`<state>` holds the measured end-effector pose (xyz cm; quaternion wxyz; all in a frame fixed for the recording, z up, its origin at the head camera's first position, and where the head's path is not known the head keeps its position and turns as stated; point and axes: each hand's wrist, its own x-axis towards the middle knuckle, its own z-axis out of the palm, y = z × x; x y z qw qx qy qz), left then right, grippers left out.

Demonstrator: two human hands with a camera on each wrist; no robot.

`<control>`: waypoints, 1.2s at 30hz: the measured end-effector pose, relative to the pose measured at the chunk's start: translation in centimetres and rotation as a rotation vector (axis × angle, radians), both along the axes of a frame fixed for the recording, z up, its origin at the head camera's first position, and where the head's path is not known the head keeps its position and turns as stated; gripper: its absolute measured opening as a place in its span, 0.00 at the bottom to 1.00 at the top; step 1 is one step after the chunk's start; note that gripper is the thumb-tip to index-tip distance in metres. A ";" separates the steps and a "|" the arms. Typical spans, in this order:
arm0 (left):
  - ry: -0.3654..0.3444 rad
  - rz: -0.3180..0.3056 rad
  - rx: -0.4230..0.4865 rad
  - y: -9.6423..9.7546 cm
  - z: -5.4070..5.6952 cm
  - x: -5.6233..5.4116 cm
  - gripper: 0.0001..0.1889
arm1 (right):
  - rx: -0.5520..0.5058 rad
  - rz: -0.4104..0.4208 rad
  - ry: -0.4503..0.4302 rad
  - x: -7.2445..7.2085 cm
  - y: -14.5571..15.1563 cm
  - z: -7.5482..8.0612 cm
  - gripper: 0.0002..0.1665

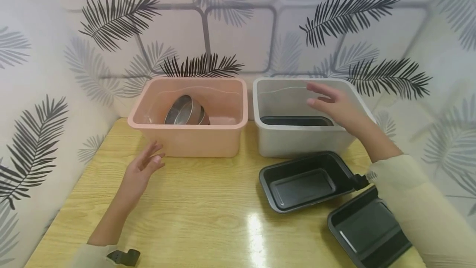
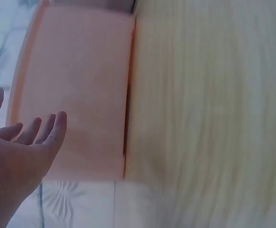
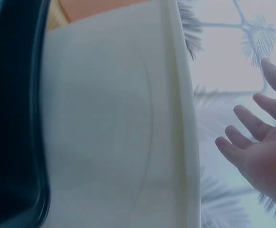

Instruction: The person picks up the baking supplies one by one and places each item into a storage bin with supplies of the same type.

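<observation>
My left hand hovers at the front left corner of the pink bin, fingers loosely spread and nothing in them. Inside that bin lean round metal cake tins. The right hand is above the white bin, its fingers relaxed and holding nothing. A dark loaf pan lies within the white bin. In front of it, another dark loaf pan stands on the table, and a square dark pan sits nearer, partly hidden by the right sleeve. The right wrist view shows the right hand beside the white bin's rim.
Both bins stand side by side on the wooden table, against a wall with leaf patterns. Dark wrist straps show at the sleeves. The table's left edge runs along the patterned side wall.
</observation>
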<state>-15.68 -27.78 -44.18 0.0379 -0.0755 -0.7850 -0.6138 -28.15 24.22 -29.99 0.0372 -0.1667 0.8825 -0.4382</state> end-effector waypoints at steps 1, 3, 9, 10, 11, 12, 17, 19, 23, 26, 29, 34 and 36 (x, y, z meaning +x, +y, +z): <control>-0.015 -0.015 -0.005 0.8 -0.1 0.2 0.33 | 0.010 -0.015 0.000 0.3 0.6 0.0 0.39; -0.036 -0.048 0.007 2.6 -0.3 0.4 0.33 | 0.025 -0.042 0.005 0.7 1.8 -0.1 0.39; -0.072 -0.170 0.053 7.9 -0.6 0.3 0.34 | 0.066 -0.119 -0.004 1.8 5.2 -0.7 0.40; -0.087 -0.184 0.056 8.7 -0.6 0.3 0.34 | 0.069 -0.129 -0.007 2.0 5.7 -0.8 0.41; -0.099 -0.197 0.061 9.5 -0.6 0.2 0.34 | 0.069 -0.138 -0.011 2.2 6.2 -1.0 0.41; -0.112 -0.208 0.065 10.3 -0.7 0.1 0.34 | 0.066 -0.145 -0.015 2.3 6.7 -1.1 0.41; -0.164 -0.262 0.064 13.8 -1.2 0.1 0.34 | 0.072 -0.201 -0.012 2.8 8.9 -2.3 0.42; -0.172 -0.283 0.064 15.1 -1.6 0.2 0.34 | 0.079 -0.229 -0.006 2.9 9.9 -2.8 0.42; -0.180 -0.323 0.069 17.5 -2.3 0.6 0.34 | 0.079 -0.273 -0.017 2.9 11.6 -3.9 0.44; -0.188 -0.351 0.092 19.2 -3.0 1.0 0.35 | 0.032 -0.275 -0.063 2.7 12.4 -4.7 0.45; -0.202 -0.370 0.122 20.8 -3.5 1.4 0.36 | -0.016 -0.265 -0.116 2.5 12.8 -5.4 0.45; -0.235 -0.386 0.201 22.9 -4.0 1.9 0.36 | -0.044 -0.251 -0.123 2.4 13.1 -6.4 0.45; -0.239 -0.381 0.216 23.7 -4.1 2.0 0.36 | -0.137 -0.235 -0.130 2.4 13.1 -6.7 0.46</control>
